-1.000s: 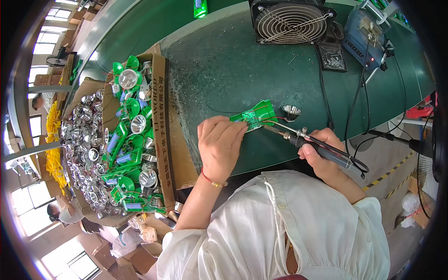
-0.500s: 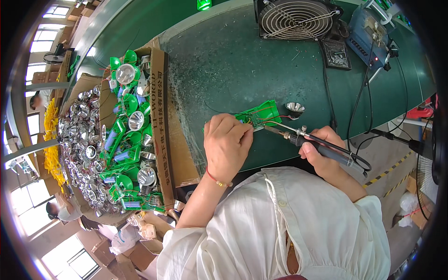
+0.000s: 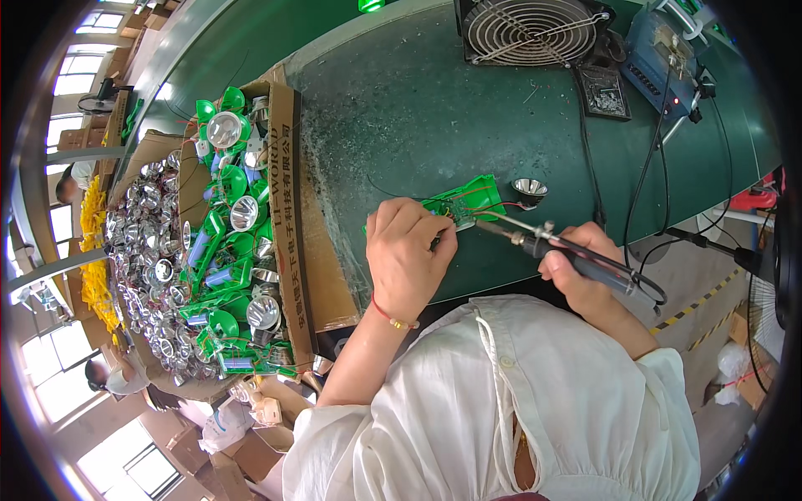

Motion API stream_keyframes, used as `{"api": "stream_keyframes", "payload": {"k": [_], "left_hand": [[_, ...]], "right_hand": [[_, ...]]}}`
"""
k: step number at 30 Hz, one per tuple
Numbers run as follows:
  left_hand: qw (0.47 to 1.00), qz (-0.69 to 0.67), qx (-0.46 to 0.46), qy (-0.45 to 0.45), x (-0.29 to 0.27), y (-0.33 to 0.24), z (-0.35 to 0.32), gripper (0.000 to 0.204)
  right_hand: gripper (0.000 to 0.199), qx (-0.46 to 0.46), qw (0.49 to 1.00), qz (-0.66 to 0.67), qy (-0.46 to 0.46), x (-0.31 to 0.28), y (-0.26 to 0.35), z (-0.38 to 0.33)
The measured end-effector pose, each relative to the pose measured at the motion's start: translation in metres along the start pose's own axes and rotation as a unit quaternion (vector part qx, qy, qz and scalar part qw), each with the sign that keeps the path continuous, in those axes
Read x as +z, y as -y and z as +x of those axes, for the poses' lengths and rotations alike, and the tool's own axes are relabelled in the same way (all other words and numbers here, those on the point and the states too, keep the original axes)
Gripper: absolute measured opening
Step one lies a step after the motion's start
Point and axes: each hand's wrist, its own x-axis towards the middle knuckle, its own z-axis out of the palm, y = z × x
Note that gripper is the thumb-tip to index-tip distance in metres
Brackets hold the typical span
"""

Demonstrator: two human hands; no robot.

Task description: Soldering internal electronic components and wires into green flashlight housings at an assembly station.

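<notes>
A green plastic housing (image 3: 480, 194) with red wires and small parts lies on the bench before me. My left hand (image 3: 408, 257) covers its left end, fingers curled and closed on it; the fingertips are partly hidden. In my right hand (image 3: 583, 265) is a soldering iron (image 3: 589, 269) with a thin metal feed tube along it. Its tip points left, close to the wired parts in the housing beside my left fingers; whether it touches cannot be made out. A shiny reflector cup (image 3: 530, 192) sits just right of the housing, with a red wire running toward it.
On the left stands a cardboard box (image 3: 288, 209) of green housings with reflectors, beside many loose silver reflectors (image 3: 154, 267). At the back are a fan with a wire guard (image 3: 535, 33), a small dark tray (image 3: 603, 93) and a blue soldering station (image 3: 660, 63). Cables (image 3: 595, 167) trail across the right side.
The left thumb and fingers have shifted slightly at the housing's end. The housing and reflector cup sit a little higher in view. The iron stays close to the same spot.
</notes>
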Motion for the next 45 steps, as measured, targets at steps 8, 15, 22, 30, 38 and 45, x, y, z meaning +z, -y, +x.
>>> {"api": "stream_keyframes", "payload": {"k": [8,15,22,30,38,45], "left_hand": [[1.0,0.012,-0.002,0.013,-0.003,-0.001,0.003,0.008],[0.997,0.032,-0.002,0.065,-0.038,-0.005,0.013,0.026],[0.953,0.197,-0.058,0.224,-0.04,0.025,0.027,0.057],[0.948,0.237,-0.203,0.064,-0.041,0.086,0.228,0.05],[0.903,0.251,-0.347,0.039,0.038,0.198,0.296,0.04],[0.925,0.369,-0.034,0.081,-0.103,0.08,0.269,0.024]], "right_hand": [[0.017,-0.038,0.993,0.096,-0.06,-0.005,0.0,0.004],[0.014,-0.038,0.984,0.086,-0.152,-0.022,-0.017,0.005],[0.019,-0.042,0.979,0.108,-0.168,-0.026,-0.036,0.019],[0.016,-0.031,0.976,0.105,-0.188,-0.029,-0.034,0.028],[0.018,-0.01,0.978,0.038,-0.206,-0.027,-0.025,0.025],[0.014,-0.017,0.986,0.069,-0.153,-0.013,-0.021,0.047]]}}
